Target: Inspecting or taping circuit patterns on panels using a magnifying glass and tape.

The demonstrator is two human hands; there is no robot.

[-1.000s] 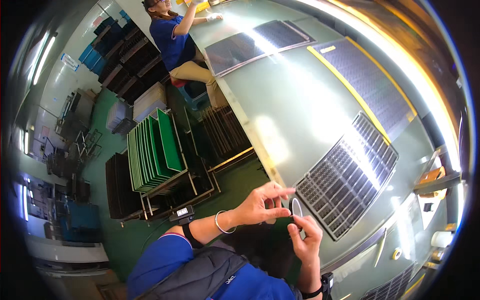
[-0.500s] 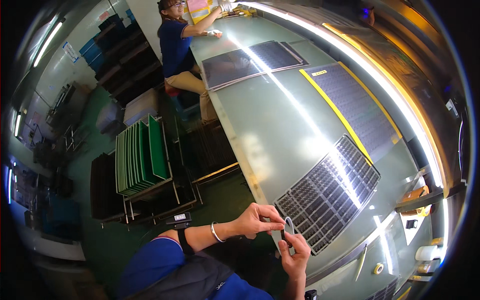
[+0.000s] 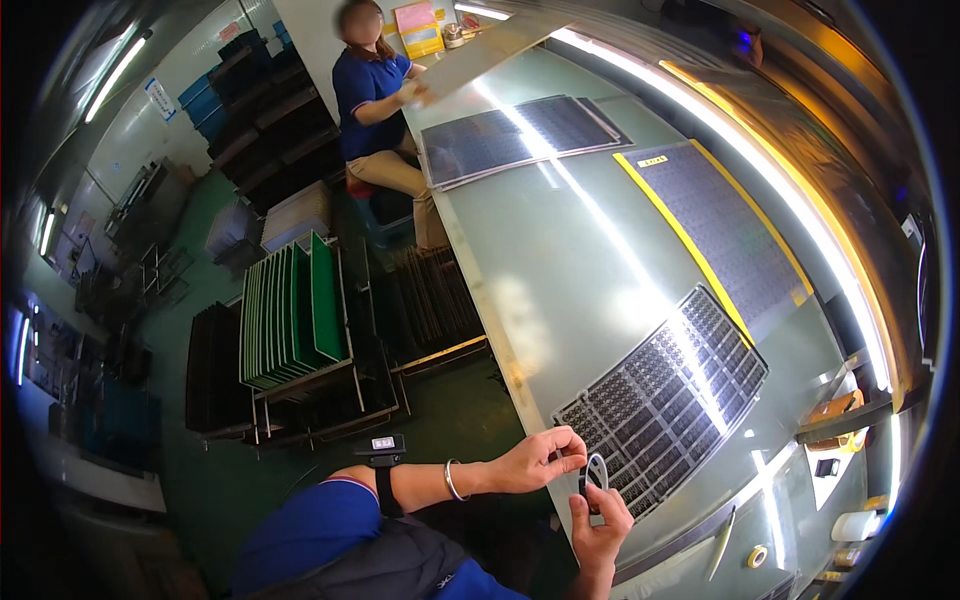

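Observation:
My right hand (image 3: pixel 601 525) is closed on a small ring-shaped thing with a pale rim and a black part (image 3: pixel 584 483). It stands up between the thumb and fingers; its exact kind is unclear. Close to its left side, my left hand (image 3: pixel 535 462) has thumb and fingertips pinched together. Whatever lies in that pinch is too small to make out. Just beyond both hands, a dark perforated panel (image 3: pixel 665 400) with a grid of pale strips lies on the table (image 3: pixel 510 290).
A patterned sheet (image 3: pixel 720 230) with yellow edges lies farther right, and dark sheets (image 3: pixel 520 140) farther back. A co-worker (image 3: pixel 375 100) sits at the far end, handling a large panel (image 3: pixel 490 65). Green boards (image 3: pixel 290 310) stand racked at left. A tape roll (image 3: pixel 757 556) lies at lower right.
My left fingertips have moved slightly away from the ring-shaped thing, which shows more fully. The co-worker now has a large panel in hand. The view has shifted a little.

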